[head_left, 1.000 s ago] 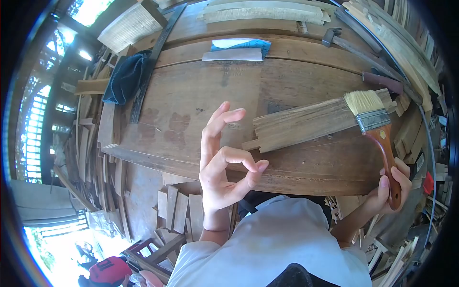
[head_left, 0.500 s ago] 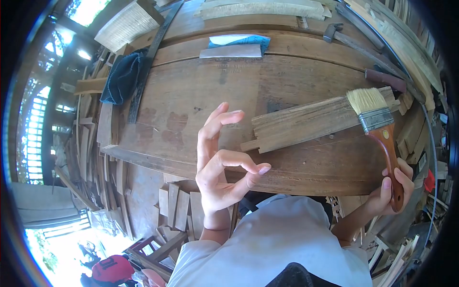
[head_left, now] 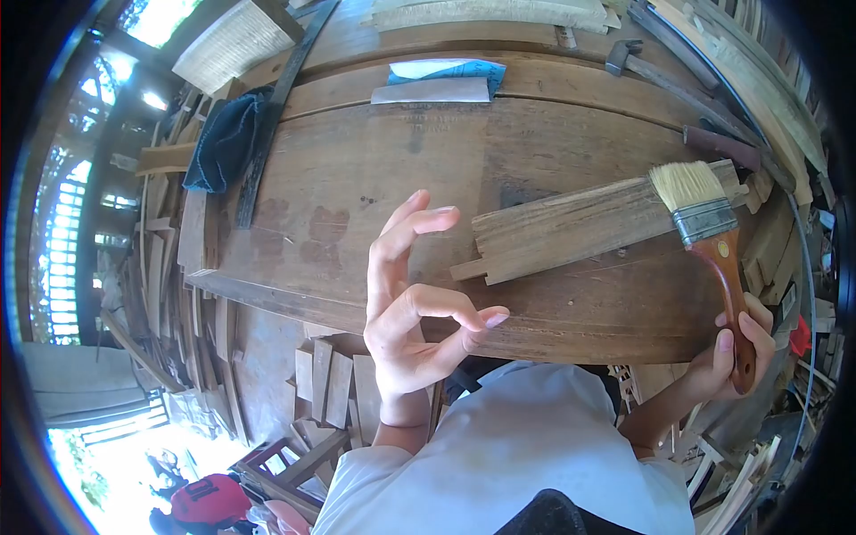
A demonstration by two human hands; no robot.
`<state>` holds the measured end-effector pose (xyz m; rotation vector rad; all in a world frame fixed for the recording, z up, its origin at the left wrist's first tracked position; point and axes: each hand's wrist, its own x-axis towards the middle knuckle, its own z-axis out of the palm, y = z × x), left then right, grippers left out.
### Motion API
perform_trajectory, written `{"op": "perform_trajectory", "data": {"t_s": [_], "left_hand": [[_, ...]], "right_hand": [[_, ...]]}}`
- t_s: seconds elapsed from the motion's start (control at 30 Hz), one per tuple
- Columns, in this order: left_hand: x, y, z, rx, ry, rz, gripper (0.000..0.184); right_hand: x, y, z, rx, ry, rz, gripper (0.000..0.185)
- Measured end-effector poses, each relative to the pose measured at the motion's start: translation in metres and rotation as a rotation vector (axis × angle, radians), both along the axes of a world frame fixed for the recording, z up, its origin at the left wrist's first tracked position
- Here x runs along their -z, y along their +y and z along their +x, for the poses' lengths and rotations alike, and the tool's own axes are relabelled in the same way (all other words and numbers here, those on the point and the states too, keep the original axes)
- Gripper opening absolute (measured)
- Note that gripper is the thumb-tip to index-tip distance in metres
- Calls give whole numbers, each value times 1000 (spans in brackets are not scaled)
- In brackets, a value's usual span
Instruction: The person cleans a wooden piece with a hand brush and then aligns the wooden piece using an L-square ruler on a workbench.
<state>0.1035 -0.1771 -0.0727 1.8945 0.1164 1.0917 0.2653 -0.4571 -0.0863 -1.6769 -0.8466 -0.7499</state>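
Head view: right hand (head_left: 758,341) pinches brush (head_left: 720,254) by its handle; left hand (head_left: 396,337) spread, fingers loosely curled; bench (head_left: 392,152) bears board (head_left: 566,230).

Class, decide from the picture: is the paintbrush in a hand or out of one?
In: the right hand holds the paintbrush by its brown handle, between thumb and fingers.

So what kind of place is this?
It looks like a woodworking shop. A hammer lies on the big wooden bench, cut wood pieces are piled beside it, and the person's right hand holds a wide paintbrush.
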Motion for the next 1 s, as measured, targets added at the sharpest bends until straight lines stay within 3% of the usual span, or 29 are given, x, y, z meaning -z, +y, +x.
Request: {"op": "perform_trajectory", "data": {"t_s": [1.0], "left_hand": [[5, -3, -5, -22, -86, -38, 26]], "right_hand": [[3, -2, 0, -15, 17, 16, 29]]}}
